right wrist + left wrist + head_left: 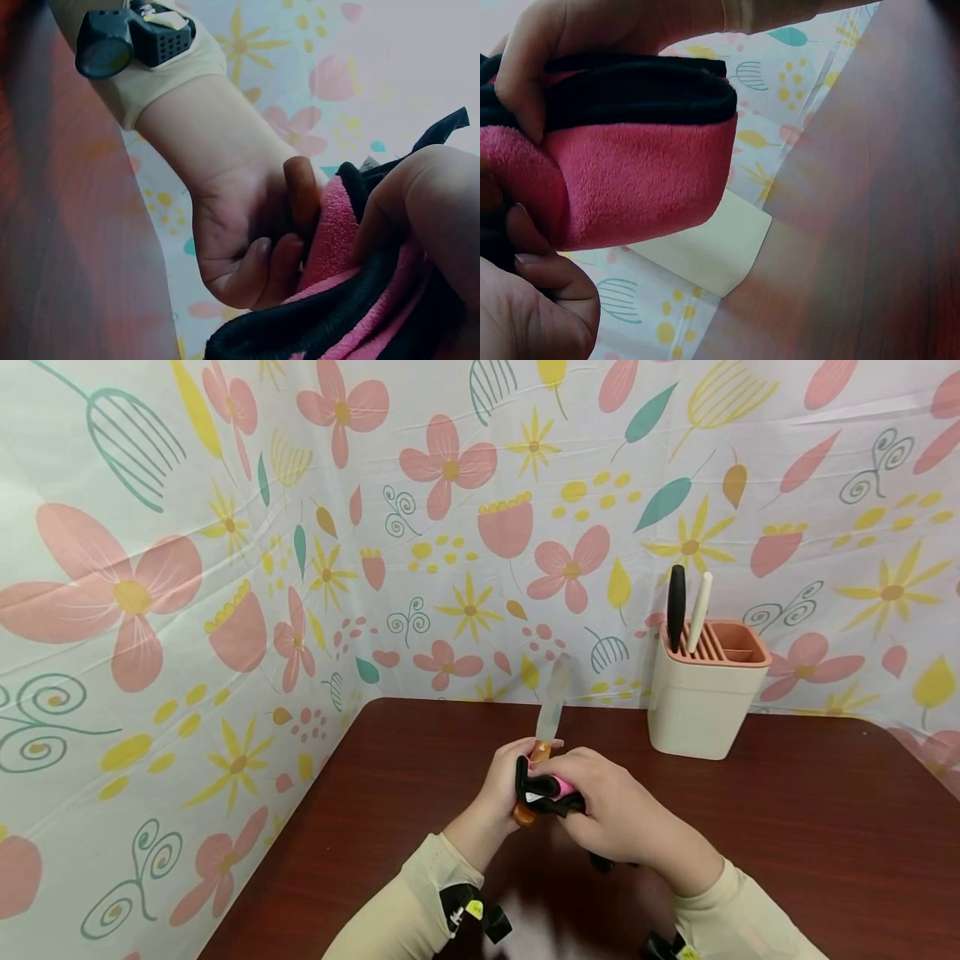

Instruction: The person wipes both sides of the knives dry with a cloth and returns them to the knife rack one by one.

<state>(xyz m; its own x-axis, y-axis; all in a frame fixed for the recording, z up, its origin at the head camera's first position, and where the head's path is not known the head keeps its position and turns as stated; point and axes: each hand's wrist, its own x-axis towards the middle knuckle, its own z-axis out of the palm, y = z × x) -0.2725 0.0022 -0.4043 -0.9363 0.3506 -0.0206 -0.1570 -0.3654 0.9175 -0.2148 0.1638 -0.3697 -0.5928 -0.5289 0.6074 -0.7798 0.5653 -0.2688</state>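
My left hand point(495, 785) grips a knife by its orange-brown wooden handle point(301, 191). The blade point(552, 703) points up and away, and looks slightly blurred. My right hand point(622, 806) holds a folded pink cloth with black edging point(645, 180) and presses it close beside the handle. Black loops of the cloth hang over my right fingers in the head view. In the right wrist view, the left fingers point(262, 266) curl around the handle near the pink fabric; the cloth hides part of the handle.
A cream knife block point(701, 710) with an orange slotted top stands at the back right of the dark red-brown table point(817, 827). One black handle point(677, 610) and one white handle point(701, 610) rise from its slots. A flower-patterned sheet point(450, 527) hangs behind and left.
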